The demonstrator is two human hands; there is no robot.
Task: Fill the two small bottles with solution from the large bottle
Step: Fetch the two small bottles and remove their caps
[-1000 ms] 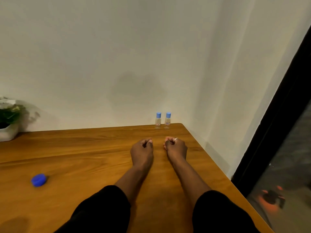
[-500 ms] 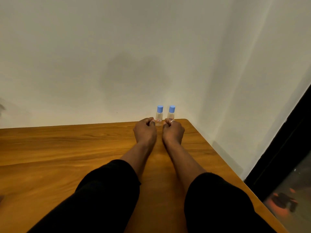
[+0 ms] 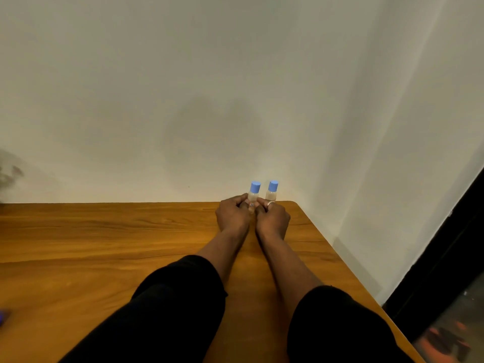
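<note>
Two small clear bottles with blue caps stand upright at the far right corner of the wooden table [image 3: 104, 231], close to the wall. My left hand [image 3: 231, 216] has its fingers curled against the left small bottle [image 3: 253, 195]. My right hand [image 3: 273, 218], with a ring on one finger, curls round the foot of the right small bottle [image 3: 272, 192] and hides its lower part. Both hands lie side by side, knuckles up, with black sleeves behind them. The large bottle is out of view.
A white wall runs right behind the bottles. The table's right edge [image 3: 340, 260] drops off beside a dark window frame [image 3: 445, 258]. A blurred blue object [image 3: 3, 314] lies at the table's far left edge.
Both hands have slid forward across the table from mid-table to the two small bottles and now close on them. The view has shifted right, so the plant pot is gone.
</note>
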